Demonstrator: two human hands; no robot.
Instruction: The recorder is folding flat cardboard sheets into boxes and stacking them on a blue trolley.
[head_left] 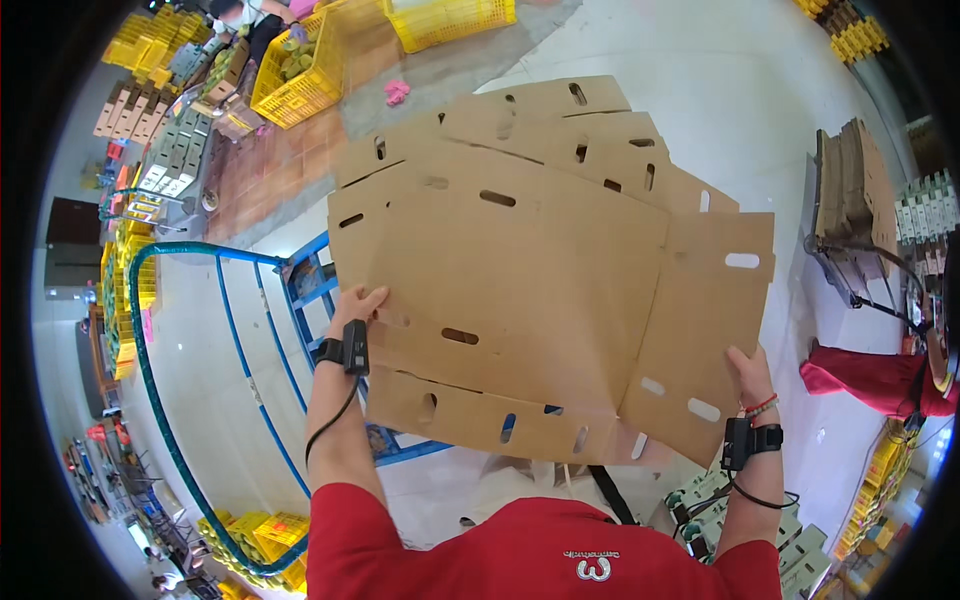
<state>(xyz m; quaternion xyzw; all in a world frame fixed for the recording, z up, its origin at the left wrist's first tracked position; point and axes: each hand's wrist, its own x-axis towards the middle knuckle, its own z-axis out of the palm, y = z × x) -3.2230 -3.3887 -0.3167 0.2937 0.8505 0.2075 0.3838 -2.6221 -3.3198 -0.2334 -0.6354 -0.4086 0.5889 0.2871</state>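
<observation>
A large flattened cardboard box (pixel 560 290), brown with oval slots, spreads out in front of me. My left hand (pixel 358 303) grips its left edge, the thumb lying on top and the other fingers mostly hidden. At the right, my right hand (pixel 748 368) is closed on the edge of the same box's side panel. More flattened boxes (pixel 600 97) lie fanned out beneath and beyond it. Under their left side shows the blue frame of a cart (pixel 312 285); the rest of its bed is covered by the cardboard.
The cart's handle (pixel 160 250) curves up on the left. Yellow crates (pixel 300 75) stand at the far left near another person. On the right are a trolley of folded cardboard (pixel 855 190) and a red cloth (pixel 860 378). Pale boxes (pixel 800 550) sit near my right elbow.
</observation>
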